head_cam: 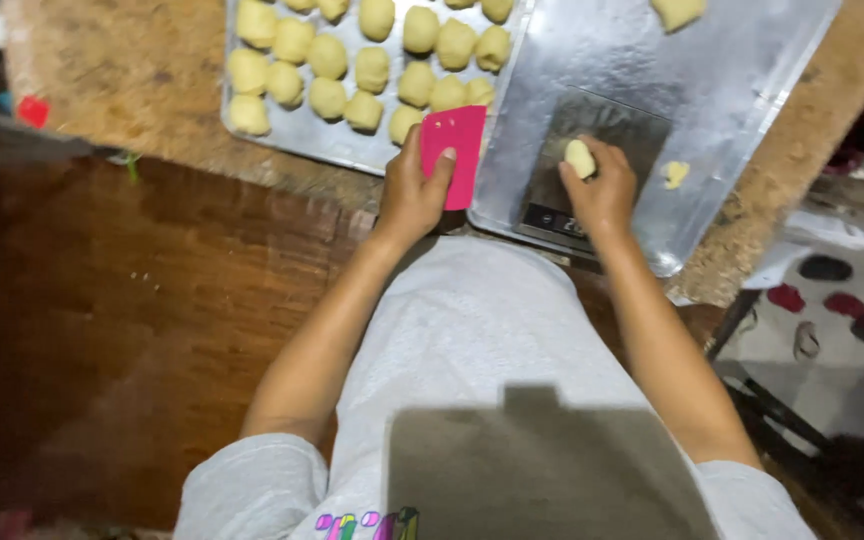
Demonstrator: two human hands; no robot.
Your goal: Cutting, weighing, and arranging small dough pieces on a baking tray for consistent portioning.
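Looks like a home kitchen or small bakery corner, set up for dough work. Speckled stone table (122, 70) carrying a metal baking tray (352, 150) packed with pale dough balls (372, 68). Just right of that tray, a foil-wrapped digital scale (592, 160). Below the table, dark wooden flooring (112, 330); shoes (832, 290) scattered far right.

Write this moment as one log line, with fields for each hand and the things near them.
left hand: holds pink scraper | right hand: holds dough piece over scale | nearby: tray of dough balls, small scrap
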